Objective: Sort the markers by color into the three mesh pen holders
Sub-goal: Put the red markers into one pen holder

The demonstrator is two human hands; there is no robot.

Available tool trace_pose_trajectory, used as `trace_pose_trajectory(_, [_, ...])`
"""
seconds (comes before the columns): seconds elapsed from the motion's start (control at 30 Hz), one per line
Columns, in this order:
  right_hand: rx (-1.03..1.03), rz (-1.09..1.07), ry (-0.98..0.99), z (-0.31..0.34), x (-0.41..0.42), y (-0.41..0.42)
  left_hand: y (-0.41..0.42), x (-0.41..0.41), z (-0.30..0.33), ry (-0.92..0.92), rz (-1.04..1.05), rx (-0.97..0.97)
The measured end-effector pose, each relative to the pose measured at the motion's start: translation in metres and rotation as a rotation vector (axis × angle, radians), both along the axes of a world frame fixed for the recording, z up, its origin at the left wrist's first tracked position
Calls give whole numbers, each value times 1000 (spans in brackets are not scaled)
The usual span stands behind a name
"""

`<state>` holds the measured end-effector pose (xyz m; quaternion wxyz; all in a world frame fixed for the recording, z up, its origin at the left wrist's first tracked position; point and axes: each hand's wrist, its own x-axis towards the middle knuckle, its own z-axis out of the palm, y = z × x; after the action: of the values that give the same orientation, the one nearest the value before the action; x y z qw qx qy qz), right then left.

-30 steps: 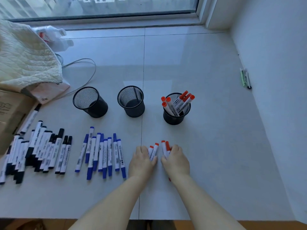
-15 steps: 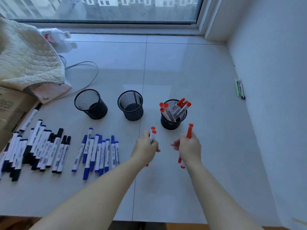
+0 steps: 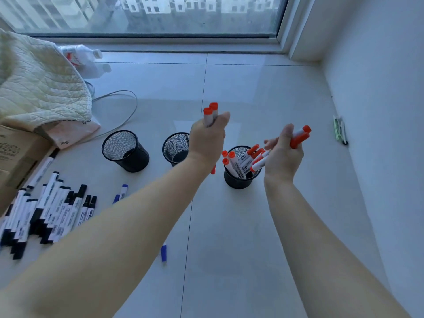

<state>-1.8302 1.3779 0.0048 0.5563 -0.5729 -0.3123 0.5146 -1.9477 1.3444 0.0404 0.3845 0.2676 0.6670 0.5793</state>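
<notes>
Red markers held in both hands above the right-hand holder

Open tiled floor [image 3: 229, 237] was left between the arms, bounded by the wall [image 3: 378, 111]. Two red markers [image 3: 210, 114] were gripped upright in the left hand [image 3: 207, 140]; two more [image 3: 300, 136] were clasped in the right hand [image 3: 283, 157]. The right holder [image 3: 239, 180] was stocked with red markers; the middle holder [image 3: 175, 149] and left holder [image 3: 125, 151] appeared empty. Black markers [image 3: 46, 214] were spread at left.
</notes>
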Motion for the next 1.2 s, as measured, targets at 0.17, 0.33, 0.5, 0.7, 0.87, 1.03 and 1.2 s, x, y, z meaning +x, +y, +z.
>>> trace_pose_trajectory(0.17, [42,114,-218,-39,-8,2,27,-6,5,-14,-26,73])
trace_pose_trajectory(0.33, [135,185,-406,-69,-4,-12,41,-2,-9,-129,-136,184])
trace_pose_trajectory(0.5, [104,259,-353,-83,-1,-19,40,4,-31,-125,-181,141])
trace_pose_trajectory(0.7, [64,253,-401,-82,6,-22,38,15,-41,-210,-126,162])
trace_pose_trajectory(0.87, [46,255,-415,-78,8,-22,29,22,-53,-144,-120,138])
trace_pose_trajectory(1.03, [52,260,-417,-77,7,-24,21,28,-73,52,-122,35])
trace_pose_trajectory(1.2, [71,268,-432,-76,9,-25,8,31,-83,-1,-82,-74])
